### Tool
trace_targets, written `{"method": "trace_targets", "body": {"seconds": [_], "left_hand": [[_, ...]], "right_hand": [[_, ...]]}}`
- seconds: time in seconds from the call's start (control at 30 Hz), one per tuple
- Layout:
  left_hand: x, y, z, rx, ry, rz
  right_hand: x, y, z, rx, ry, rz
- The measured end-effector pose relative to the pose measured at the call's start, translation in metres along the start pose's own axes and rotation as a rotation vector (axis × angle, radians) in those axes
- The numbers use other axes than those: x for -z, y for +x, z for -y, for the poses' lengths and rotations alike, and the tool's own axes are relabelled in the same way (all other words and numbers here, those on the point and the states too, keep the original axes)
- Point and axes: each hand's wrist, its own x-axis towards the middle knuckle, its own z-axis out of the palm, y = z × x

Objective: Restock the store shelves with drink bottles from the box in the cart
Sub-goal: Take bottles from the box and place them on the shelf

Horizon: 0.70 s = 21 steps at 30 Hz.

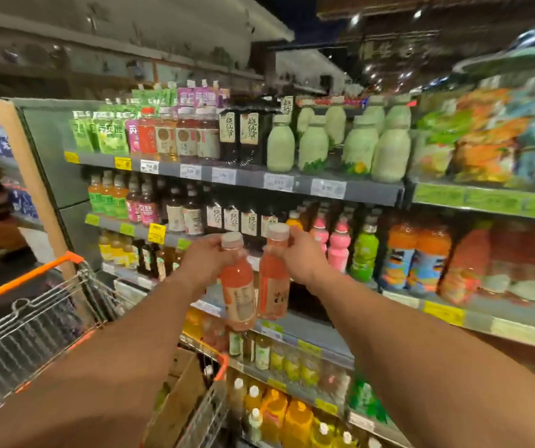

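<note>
My left hand (203,258) grips a pink drink bottle (238,287) by its neck, just under the pale cap. My right hand (303,257) grips a second pink bottle (274,286) the same way. Both bottles hang side by side, almost touching, in front of the middle shelf (308,321) of the drinks rack. The cardboard box (179,392) sits in the cart (33,324) at lower left, its inside mostly hidden by my left forearm.
Shelves ahead hold rows of bottles: dark tea bottles, pink and green bottles to the right, orange ones further right, yellow juice below. Pale green bottles (314,147) stand on the top shelf. The cart's orange handle (27,276) is at left.
</note>
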Motion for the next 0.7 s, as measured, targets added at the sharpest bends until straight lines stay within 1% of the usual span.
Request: {"method": "trace_targets", "body": {"seconds": [0.1,0.17,0.23,0.3,0.37,0.53,0.7], "left_hand": [[-0.066,-0.008,-0.020,-0.040,0.035,0.037],[-0.111,-0.016,-0.033,-0.088,0.115,0.005],[-0.155,-0.025,-0.047,-0.177,0.319,-0.120],[-0.196,-0.038,-0.061,-0.210,0.536,-0.251],[-0.234,-0.050,-0.072,-0.206,0.629,-0.294],[-0.311,-0.076,-0.090,-0.260,0.687,-0.301],[-0.373,-0.094,-0.097,-0.272,0.657,-0.228]], "right_hand": [[0.065,-0.022,-0.022,-0.037,-0.084,-0.096],[0.105,-0.038,-0.035,-0.056,-0.112,-0.152],[0.143,-0.055,-0.047,-0.058,-0.113,-0.194],[0.177,-0.073,-0.058,-0.069,-0.118,-0.222],[0.209,-0.092,-0.069,-0.082,-0.143,-0.250],[0.274,-0.132,-0.093,-0.116,-0.195,-0.322],[0.325,-0.161,-0.113,-0.156,-0.212,-0.366]]}}
